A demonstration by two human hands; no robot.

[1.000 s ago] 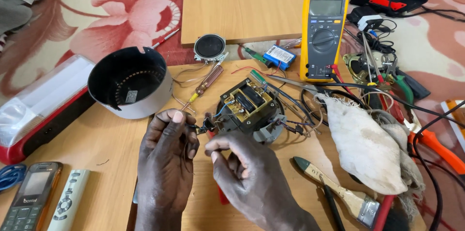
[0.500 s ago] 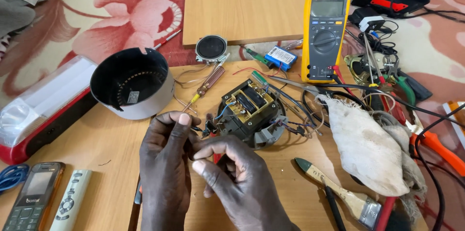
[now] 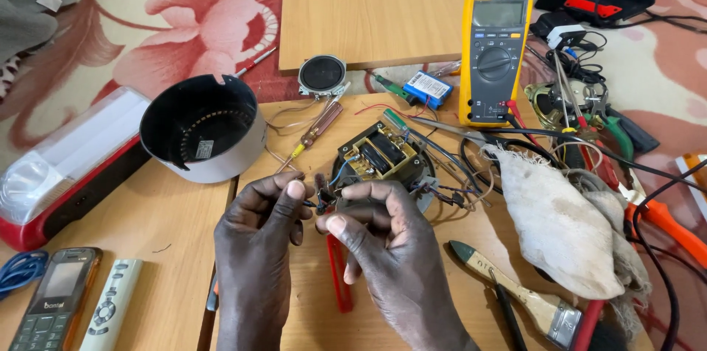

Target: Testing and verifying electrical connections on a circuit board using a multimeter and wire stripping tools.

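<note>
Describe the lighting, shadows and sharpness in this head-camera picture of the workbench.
Head view: soft, even daylight; only faint shadows under the left hand and right hand; mild glare on the yellow multimeter screen; transformer and wires crisp; no motion blur; slight wide-angle bend at edges.

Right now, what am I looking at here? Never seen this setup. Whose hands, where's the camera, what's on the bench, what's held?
One picture, from a camera worn on a person's head, looking down at their own bare hands over a wooden table. The left hand and right hand meet over thin wires running from a small transformer, pinching them between their fingers. Around them lie a yellow multimeter, a round black and silver housing, a small speaker, a dirty cloth, a paintbrush and a mobile phone.
</note>
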